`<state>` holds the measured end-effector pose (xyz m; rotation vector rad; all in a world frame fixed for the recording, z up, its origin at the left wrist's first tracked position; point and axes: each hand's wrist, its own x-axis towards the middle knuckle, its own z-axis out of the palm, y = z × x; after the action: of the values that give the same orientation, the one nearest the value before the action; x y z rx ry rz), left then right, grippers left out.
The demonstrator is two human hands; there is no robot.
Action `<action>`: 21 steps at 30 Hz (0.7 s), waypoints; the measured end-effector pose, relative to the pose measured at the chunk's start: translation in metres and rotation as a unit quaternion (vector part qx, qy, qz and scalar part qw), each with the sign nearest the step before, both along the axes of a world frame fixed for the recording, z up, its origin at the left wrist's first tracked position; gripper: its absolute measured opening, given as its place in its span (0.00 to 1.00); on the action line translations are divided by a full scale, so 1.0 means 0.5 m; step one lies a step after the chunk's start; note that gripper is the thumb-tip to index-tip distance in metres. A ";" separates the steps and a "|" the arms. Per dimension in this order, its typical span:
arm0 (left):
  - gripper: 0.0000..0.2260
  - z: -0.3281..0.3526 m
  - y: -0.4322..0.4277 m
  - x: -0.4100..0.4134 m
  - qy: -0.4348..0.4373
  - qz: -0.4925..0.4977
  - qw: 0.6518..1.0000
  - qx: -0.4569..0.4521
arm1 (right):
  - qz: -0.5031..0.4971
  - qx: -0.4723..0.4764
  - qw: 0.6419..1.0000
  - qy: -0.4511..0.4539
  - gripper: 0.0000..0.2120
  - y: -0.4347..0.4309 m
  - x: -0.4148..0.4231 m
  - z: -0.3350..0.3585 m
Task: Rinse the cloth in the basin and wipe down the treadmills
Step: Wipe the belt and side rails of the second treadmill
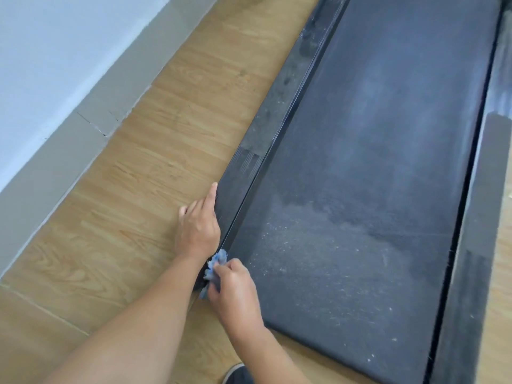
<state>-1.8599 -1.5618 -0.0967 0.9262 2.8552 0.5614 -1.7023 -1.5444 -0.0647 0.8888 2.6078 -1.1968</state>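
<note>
The single head view looks steeply down from above the near end of the treadmill [374, 189] and faces along its belt, which slants towards the top right corner. It sits close. Both forearms enter from the bottom edge, and the left hand [198, 228] and the right hand [235, 289], gripping the cloth [219, 257], meet at the treadmill's near left corner. Wood floor [138, 189] and wall [41, 51] fill the left side.

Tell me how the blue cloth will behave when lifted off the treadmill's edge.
Probably floppy: the blue cloth is bunched into folds in the right hand, so it would likely droop when lifted. Likely light, since one hand grips it alone. It may drag rather than slide on the dusty side rail.
</note>
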 end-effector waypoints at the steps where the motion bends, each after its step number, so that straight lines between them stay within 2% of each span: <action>1: 0.27 0.004 0.000 0.003 -0.004 0.001 1.000 0.003 | 0.015 -0.010 1.000 -0.010 0.05 0.005 0.004 0.009; 4: 0.28 0.006 0.003 -0.001 -0.003 0.005 1.000 0.008 | 0.001 -0.015 0.999 0.030 0.04 0.095 -0.010 0.053; 8: 0.27 0.003 0.015 -0.002 -0.011 0.005 1.000 0.006 | -0.108 0.107 0.984 0.091 0.02 0.315 -0.061 0.105; 10: 0.27 0.005 0.015 0.004 -0.015 0.003 1.000 0.007 | -0.127 0.166 0.975 0.076 0.09 0.407 -0.083 0.095; 12: 0.28 0.006 0.011 0.004 -0.014 0.002 1.000 0.004 | -0.101 0.195 0.975 0.027 0.10 0.446 -0.099 0.058; 14: 0.27 0.006 0.009 0.004 -0.012 0.001 1.000 -0.006 | -0.064 0.195 0.978 0.015 0.10 0.442 -0.099 0.017; 18: 0.27 0.006 0.019 0.010 -0.031 0.023 0.999 -0.026 | -0.159 0.085 0.981 0.078 0.19 0.448 -0.102 -0.003; 21: 0.26 0.002 0.020 0.004 -0.029 0.027 0.999 -0.035 | -0.148 0.094 0.979 0.107 0.15 0.448 -0.157 0.004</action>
<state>-1.8577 -1.5516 -0.0955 0.8109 2.8362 0.4815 -1.7807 -1.3206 -0.0628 1.2911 2.8740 -1.1841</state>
